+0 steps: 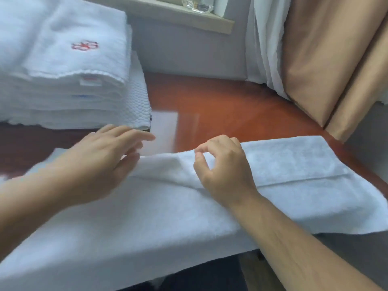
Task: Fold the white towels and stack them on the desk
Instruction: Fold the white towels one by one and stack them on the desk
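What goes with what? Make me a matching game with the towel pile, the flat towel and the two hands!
Things:
1. towel pile
2. flat towel
3. left hand
4. right hand

States:
A. pinches a raised fold of cloth
B. stacked at the far left of the desk, red mark on top
C. fingers straight, blurred
D. spread over the desk's near edge, partly folded

Pairs: 1-B, 2-D, 3-C, 4-A
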Demonstrator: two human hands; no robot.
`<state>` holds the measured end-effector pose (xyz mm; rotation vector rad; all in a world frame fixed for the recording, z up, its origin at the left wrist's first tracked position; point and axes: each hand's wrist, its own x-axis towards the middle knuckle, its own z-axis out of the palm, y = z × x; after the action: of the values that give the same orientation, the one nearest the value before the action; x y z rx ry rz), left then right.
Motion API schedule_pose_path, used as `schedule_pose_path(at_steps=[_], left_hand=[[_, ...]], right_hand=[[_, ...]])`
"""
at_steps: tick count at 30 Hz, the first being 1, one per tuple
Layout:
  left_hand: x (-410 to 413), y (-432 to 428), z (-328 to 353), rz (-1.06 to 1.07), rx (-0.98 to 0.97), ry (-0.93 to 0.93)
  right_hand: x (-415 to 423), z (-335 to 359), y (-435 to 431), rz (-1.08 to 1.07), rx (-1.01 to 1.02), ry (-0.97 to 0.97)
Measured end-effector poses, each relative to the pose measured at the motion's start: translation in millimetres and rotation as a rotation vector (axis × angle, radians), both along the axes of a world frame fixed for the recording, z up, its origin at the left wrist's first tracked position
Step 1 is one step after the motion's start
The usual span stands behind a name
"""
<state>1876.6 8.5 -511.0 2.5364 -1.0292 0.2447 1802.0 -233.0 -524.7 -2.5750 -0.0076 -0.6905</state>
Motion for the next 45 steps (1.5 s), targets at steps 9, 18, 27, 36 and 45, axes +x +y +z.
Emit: schedule_pose_path(at_steps=[9,18,27,36,45], left_hand=[[-13,151,-18,0.781,-0.066,0.374],[10,109,9,0.664,0.135,0.634],[18,131,36,0.714,-0.389,0.379],[12,163,48,0.579,-0.875,0.438],[-18,185,-28,0.432,-1.415,0.510]], right_hand=[[-11,-15,141,0.748,-0.232,0.026],[-11,-14,132,0.785,-0.310,0.293],[23,-20,133,0.806,-0.461,0.335],[75,-3,167,0.816,-0.568,0.265],[44,-12,159,0.243,-0.486,-0.297]])
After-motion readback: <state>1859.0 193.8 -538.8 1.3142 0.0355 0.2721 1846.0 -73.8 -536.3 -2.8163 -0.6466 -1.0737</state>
